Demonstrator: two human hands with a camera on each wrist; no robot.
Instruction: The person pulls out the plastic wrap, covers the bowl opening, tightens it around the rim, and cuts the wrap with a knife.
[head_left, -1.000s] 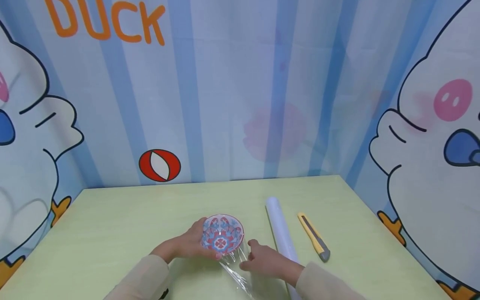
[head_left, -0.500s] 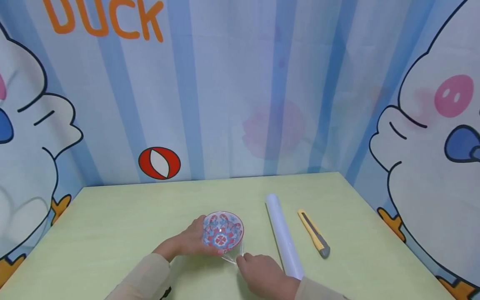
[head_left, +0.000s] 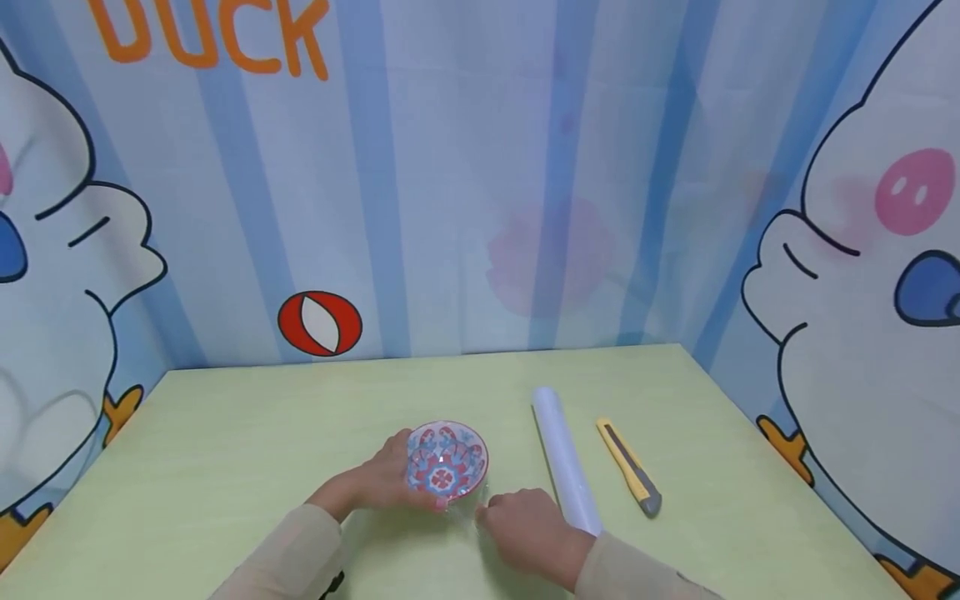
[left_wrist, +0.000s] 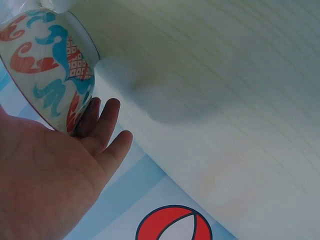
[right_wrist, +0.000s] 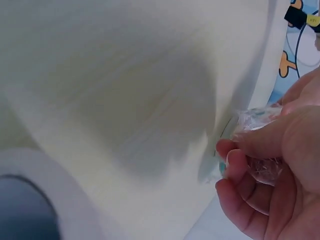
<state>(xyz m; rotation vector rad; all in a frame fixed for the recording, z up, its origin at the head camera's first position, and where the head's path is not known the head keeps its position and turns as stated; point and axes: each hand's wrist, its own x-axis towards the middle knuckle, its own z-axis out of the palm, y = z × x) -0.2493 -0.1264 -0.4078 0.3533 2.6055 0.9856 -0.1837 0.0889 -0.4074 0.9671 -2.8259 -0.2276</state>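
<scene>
A small bowl (head_left: 447,460) with a red, blue and white pattern stands tilted up over the table, its inside facing the head camera. My left hand (head_left: 386,479) holds it by its left side, thumb at the front; in the left wrist view the fingers (left_wrist: 102,125) lie along its painted outside wall (left_wrist: 52,65). Clear, shiny plastic film (right_wrist: 257,120) hangs at the bowl's near right side. My right hand (head_left: 528,533), just right of the bowl, grips a crumpled bunch of this film between thumb and curled fingers.
A pale lilac roll (head_left: 562,458) lies lengthwise right of my right hand, its hollow end large in the right wrist view. Farther right rests a yellow and grey utility knife (head_left: 628,468). The light green table (head_left: 300,408) ends at a striped cartoon curtain (head_left: 450,208).
The right hand has gone from loose fingers beside the trailing film to a closed grip on it. The film's long tail has gathered up into that hand. The left hand and bowl barely moved.
</scene>
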